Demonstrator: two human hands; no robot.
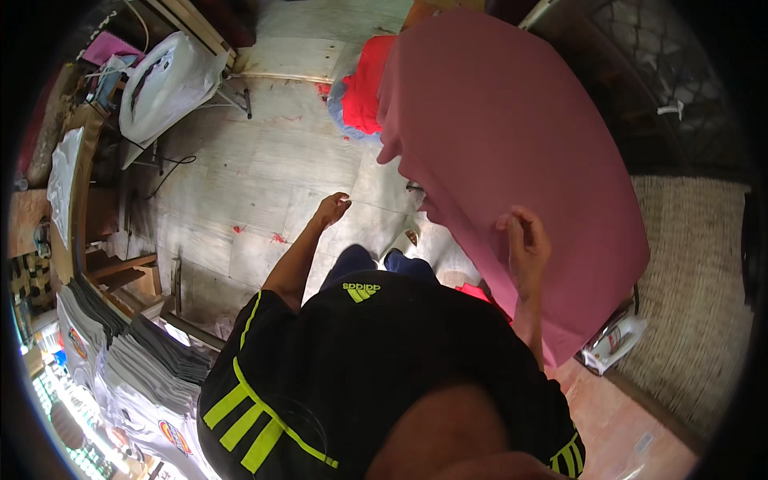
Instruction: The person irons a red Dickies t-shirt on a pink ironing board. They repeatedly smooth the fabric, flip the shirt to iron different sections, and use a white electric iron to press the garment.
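Pink cloth sheet (496,136), soft, light, limp.
Right hand (528,244) pinches its lower edge; left hand (332,210) hangs free, fingers loosely apart; best gripped at edges or corners.

pink cloth (496,120): matt, smooth | floor (264,176): worn wood | plastic bag (164,80): glossy

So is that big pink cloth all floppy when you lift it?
Probably floppy: the pink cloth hangs in a loose sheet from the right hand, its edge wavy. It looks light, since one hand seems to hold it up. It would likely crumple if let go. The left hand is off it.
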